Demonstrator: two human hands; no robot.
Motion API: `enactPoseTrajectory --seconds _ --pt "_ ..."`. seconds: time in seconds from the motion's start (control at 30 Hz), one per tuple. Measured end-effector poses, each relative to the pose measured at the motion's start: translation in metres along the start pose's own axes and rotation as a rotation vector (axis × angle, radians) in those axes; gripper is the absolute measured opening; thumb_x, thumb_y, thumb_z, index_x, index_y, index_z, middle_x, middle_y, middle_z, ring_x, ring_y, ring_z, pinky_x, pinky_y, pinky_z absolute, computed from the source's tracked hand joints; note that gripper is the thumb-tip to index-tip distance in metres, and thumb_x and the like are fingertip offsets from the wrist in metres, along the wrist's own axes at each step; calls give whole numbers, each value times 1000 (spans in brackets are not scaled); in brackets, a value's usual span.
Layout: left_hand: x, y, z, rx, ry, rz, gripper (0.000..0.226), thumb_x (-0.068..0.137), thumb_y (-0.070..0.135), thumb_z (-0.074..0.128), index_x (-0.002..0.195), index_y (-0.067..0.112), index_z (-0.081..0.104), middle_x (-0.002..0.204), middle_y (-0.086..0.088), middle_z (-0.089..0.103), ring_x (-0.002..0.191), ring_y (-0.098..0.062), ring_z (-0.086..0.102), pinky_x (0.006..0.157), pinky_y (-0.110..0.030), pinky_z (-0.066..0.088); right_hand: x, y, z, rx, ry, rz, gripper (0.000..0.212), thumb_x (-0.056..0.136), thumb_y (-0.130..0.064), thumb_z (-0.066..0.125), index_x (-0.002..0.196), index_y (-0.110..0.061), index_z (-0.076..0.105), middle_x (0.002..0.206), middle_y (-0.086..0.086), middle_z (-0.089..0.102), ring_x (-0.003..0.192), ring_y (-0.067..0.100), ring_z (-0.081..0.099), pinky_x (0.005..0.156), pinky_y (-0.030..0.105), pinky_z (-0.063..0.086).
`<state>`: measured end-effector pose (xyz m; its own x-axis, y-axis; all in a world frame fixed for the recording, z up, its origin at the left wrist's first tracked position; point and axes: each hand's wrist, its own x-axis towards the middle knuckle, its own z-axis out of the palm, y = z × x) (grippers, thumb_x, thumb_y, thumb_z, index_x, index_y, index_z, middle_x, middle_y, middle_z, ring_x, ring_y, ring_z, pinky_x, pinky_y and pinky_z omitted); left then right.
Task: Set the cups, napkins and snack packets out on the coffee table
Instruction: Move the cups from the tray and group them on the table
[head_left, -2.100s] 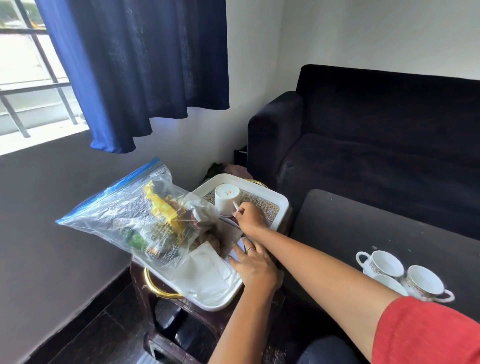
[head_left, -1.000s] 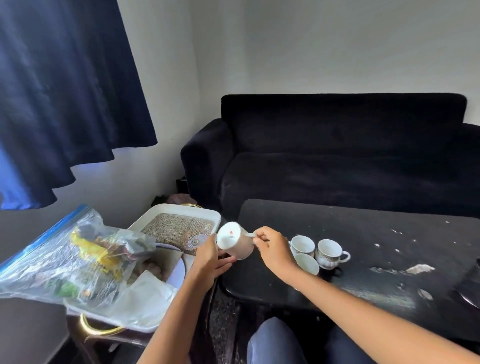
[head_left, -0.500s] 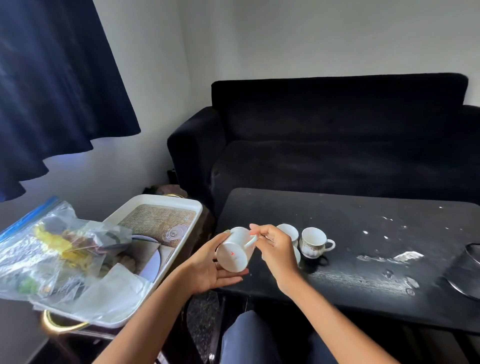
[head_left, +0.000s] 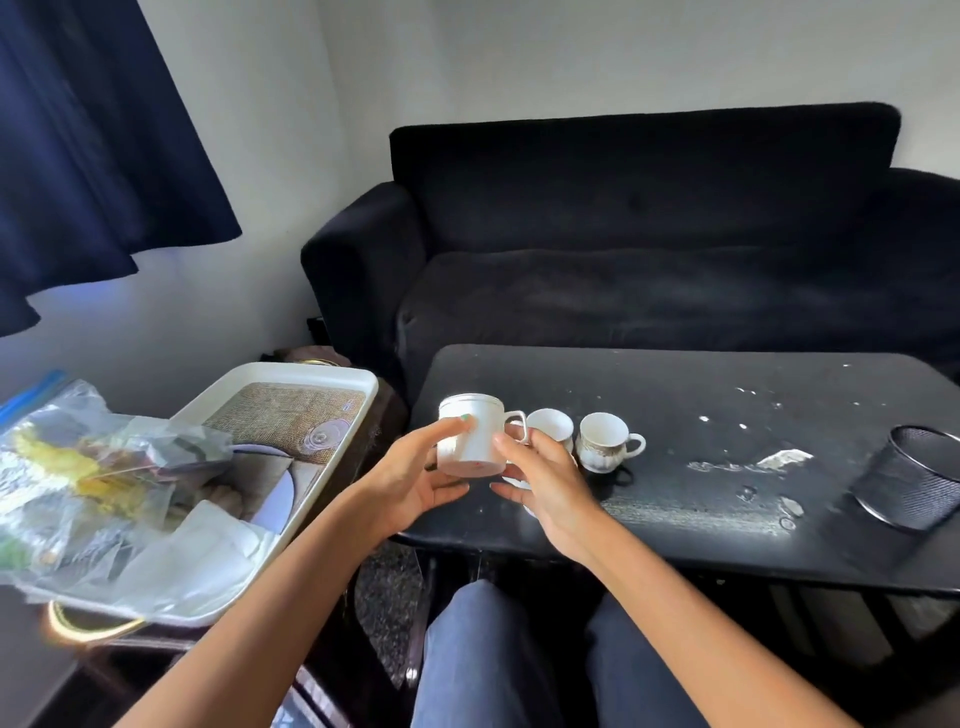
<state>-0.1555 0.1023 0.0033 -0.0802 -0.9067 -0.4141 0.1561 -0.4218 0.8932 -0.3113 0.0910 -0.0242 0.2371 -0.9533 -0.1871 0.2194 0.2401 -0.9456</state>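
A white cup (head_left: 470, 441) is upright in the air over the left end of the black coffee table (head_left: 727, 410). My left hand (head_left: 410, 478) grips its left side, thumb up on the wall. My right hand (head_left: 545, 478) holds its right side just below the handle. Two patterned cups (head_left: 551, 427) (head_left: 602, 441) stand on the table right behind it, and a third is mostly hidden by my right hand. A clear zip bag of snack packets (head_left: 93, 467) and a pack of white napkins (head_left: 208, 551) lie on the white tray (head_left: 291, 371) at my left.
A black mesh bin (head_left: 909, 478) lies tilted at the table's right end. White flecks and scuffs mark the table top. A dark sofa (head_left: 649, 291) runs behind the table. The tray sits on a low stand beside my knees (head_left: 483, 649).
The cup came off the tray and moved right to the table's left end. It was turned from upside down, through tilted, to upright. My view swung right.
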Motion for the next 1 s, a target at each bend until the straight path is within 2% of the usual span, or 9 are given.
enactPoseTrajectory --seconds 0.13,0.23,0.37,0.5,0.67,0.73,0.83,0.93,1.0 --pt "-8 2 5 211 0 88 26 71 40 70 97 36 69 109 9 69 108 -9 58 92 -45 41 -3 -5 -13 53 -87 -35 19 88 -8 59 107 -14 60 96 -1 69 88 12 66 79 25 53" --pt "-9 -1 13 323 50 166 51 67 35 79 112 33 56 113 13 67 107 0 55 87 -33 39 -7 -8 -31 -1 -167 -102 40 79 -4 70 117 -6 56 110 11 68 100 19 66 83 27 53" --pt "-9 -7 28 438 -18 279 53 74 19 79 117 29 50 114 8 68 105 1 60 76 -16 42 -10 -14 -61 -162 -156 -199 65 59 -6 82 118 -19 59 114 4 67 103 16 65 89 30 53" --pt "-9 -21 52 539 -67 379 52 77 16 77 119 33 52 121 13 61 113 2 54 79 -11 48 -17 -14 -90 -332 -140 -239 66 54 -5 86 115 -16 62 109 0 68 99 10 65 80 22 54" --pt "2 -41 77 636 -94 394 51 82 14 71 116 46 49 102 36 60 100 15 54 75 7 35 -22 -10 -128 -352 -15 -243 63 56 3 85 109 -23 65 107 0 69 95 10 66 79 24 53" --pt "10 -55 80 684 -4 353 58 79 24 73 127 40 44 118 26 48 114 1 46 87 3 31 -21 -5 -142 -328 41 -237 61 57 6 83 104 -28 65 104 -8 70 89 2 65 75 19 53" --pt "24 -75 81 692 139 222 77 81 27 71 146 22 28 137 5 30 128 -10 33 104 -20 26 -19 10 -158 -327 103 -194 61 60 10 79 105 -30 64 98 -13 71 88 3 65 76 23 55" --pt "37 -95 86 589 280 155 66 81 23 71 138 16 37 137 -1 38 120 -13 41 100 -25 33 -14 26 -167 -303 137 -153 63 62 13 75 107 -29 63 97 -8 72 88 5 65 71 18 52" --pt "45 -107 94 510 335 178 44 80 20 71 118 20 47 125 2 49 107 -11 48 93 -25 37 -11 34 -169 -290 159 -146 63 62 14 74 106 -30 63 94 -10 72 82 -1 65 66 12 51"
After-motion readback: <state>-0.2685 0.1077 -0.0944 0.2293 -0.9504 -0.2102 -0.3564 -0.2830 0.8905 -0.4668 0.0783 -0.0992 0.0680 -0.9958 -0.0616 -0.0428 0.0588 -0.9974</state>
